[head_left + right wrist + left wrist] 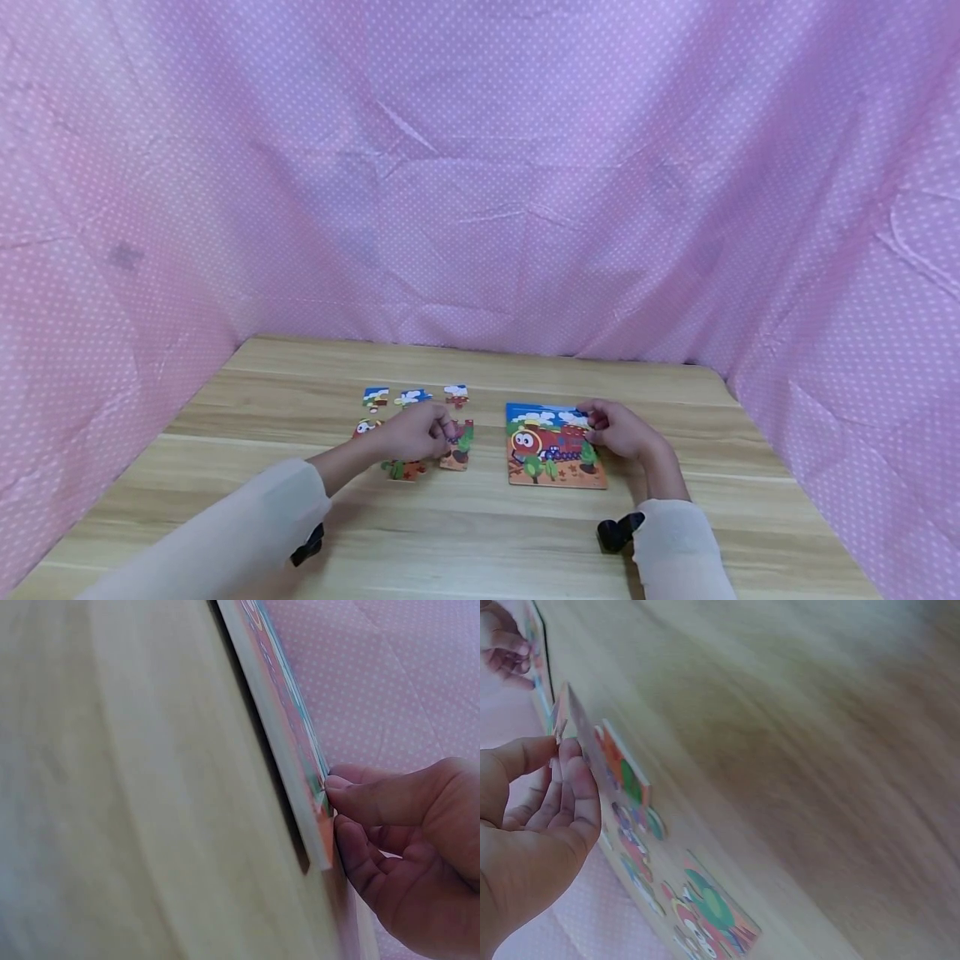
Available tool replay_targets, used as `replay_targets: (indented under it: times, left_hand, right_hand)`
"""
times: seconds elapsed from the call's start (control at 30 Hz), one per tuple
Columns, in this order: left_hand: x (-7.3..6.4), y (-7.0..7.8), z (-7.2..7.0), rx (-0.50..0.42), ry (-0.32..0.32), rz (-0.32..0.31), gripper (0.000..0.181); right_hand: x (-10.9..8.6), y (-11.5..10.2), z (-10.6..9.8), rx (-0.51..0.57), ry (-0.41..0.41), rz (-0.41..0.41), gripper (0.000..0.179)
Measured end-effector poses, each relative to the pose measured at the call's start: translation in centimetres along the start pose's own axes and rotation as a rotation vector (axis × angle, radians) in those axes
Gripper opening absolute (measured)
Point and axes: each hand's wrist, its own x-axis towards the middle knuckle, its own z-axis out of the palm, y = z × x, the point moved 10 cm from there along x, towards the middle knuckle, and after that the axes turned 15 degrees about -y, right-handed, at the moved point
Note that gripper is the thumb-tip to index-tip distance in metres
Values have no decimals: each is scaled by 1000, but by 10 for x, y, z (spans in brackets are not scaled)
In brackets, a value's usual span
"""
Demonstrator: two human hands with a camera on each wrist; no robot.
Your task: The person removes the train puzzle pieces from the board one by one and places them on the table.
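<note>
Toward the right of the table lies a square jigsaw puzzle board [555, 454] with a red cartoon train, clouds and green plants. My right hand [621, 429] grips its right edge; in the right wrist view, thumb and fingertips meet at the board's rim [281, 742]. My left hand [420, 429] is among loose jigsaw pieces and pinches a jigsaw piece [462, 450] with a green plant and brown ground. In the left wrist view, the left thumb and fingertips meet at that piece's edge. The left hand hides part of the neighbouring pieces.
Several jigsaw pieces lie around the left hand, among them a cloud piece [455, 392], a blue-and-green piece [376, 397] and a brown-and-green piece [405, 471]. The wooden table [480, 533] meets a pink dotted curtain [480, 208] at its back and sides.
</note>
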Motion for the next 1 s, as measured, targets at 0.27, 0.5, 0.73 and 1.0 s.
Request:
replay_targets:
  times: [0.27, 0.5, 0.73, 1.0]
  left_hand:
    - [-5, 6, 1, 179, 34, -26, 8]
    - [-6, 6, 5, 270, 25, -25, 7]
    - [-4, 7, 8, 293, 15, -12, 5]
    - [-4, 13, 10, 320, 8, 2, 6]
  right_hand:
    - [0, 0, 0, 6, 1, -3, 40]
    - [0, -1, 0, 0, -4, 2, 40]
    - [-1, 0, 0, 0, -3, 2, 40]
    - [-2, -1, 0, 4, -10, -2, 41]
